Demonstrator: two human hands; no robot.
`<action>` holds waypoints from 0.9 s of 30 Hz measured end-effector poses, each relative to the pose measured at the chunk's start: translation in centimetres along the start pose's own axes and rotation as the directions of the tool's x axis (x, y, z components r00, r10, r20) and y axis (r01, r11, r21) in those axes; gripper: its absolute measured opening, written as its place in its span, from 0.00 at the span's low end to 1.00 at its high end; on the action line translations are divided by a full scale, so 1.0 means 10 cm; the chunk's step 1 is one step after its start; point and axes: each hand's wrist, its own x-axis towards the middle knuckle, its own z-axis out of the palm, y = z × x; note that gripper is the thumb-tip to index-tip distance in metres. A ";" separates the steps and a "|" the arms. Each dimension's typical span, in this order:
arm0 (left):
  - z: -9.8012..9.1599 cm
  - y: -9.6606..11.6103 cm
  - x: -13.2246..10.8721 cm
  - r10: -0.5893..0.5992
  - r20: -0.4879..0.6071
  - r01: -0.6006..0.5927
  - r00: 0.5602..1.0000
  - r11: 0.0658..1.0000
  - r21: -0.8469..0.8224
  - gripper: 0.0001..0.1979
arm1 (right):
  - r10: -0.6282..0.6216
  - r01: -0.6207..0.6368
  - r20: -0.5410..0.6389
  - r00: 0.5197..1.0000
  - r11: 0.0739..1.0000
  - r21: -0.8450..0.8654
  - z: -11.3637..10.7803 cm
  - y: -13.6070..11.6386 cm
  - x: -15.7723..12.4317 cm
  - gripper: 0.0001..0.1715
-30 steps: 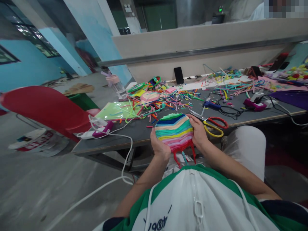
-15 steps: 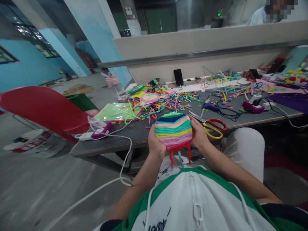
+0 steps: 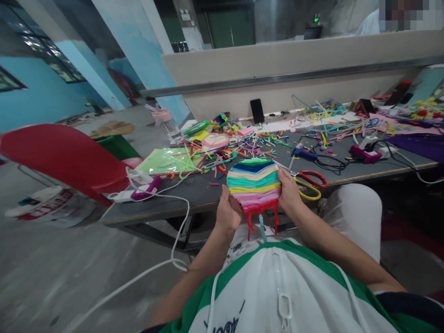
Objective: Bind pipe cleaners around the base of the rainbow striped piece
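Observation:
A rounded, striped pipe-cleaner craft piece (image 3: 255, 185) is held up in front of the table's near edge. Its rows run from green and blue at the top through cream, teal, yellow and pink, with red strands dangling below. My right hand (image 3: 290, 190) grips the right edge, thumb in front and fingers mostly behind. At the lower left edge, my left hand (image 3: 229, 210) is closed about the piece, its fingers partly hidden beneath. A teal twisted strand (image 3: 262, 226) hangs under the piece. Scissors with red and yellow handles (image 3: 310, 182) lie just beyond my right hand.
Loose pipe cleaners (image 3: 256, 143) litter the grey table (image 3: 194, 189). A blue glue gun (image 3: 305, 153), a phone (image 3: 257, 111) and a purple power strip (image 3: 147, 188) with a trailing white cable are there. A red chair (image 3: 65, 157) stands left. Another person (image 3: 369, 23) is behind the partition.
The striped piece has shifted slightly to the right, along with my right hand. My left hand sits a little lower against its edge, uncovering more of the left side.

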 end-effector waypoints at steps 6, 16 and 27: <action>-0.23 -0.02 -0.28 -0.301 0.012 0.266 0.954 0.860 0.436 0.24 | -0.022 0.022 -0.024 0.999 1.000 -0.015 -0.05 -0.01 0.04 0.20; -0.51 -0.15 -0.26 -0.392 -0.220 0.447 0.893 0.730 0.517 0.15 | 0.136 -0.079 0.149 0.979 0.939 -0.335 -0.12 -0.02 -0.11 0.21; -0.48 -0.25 -0.24 -0.398 -0.195 0.442 0.897 0.786 0.433 0.15 | 0.344 -0.338 -0.096 0.934 0.765 -0.548 -0.56 0.08 -0.81 0.17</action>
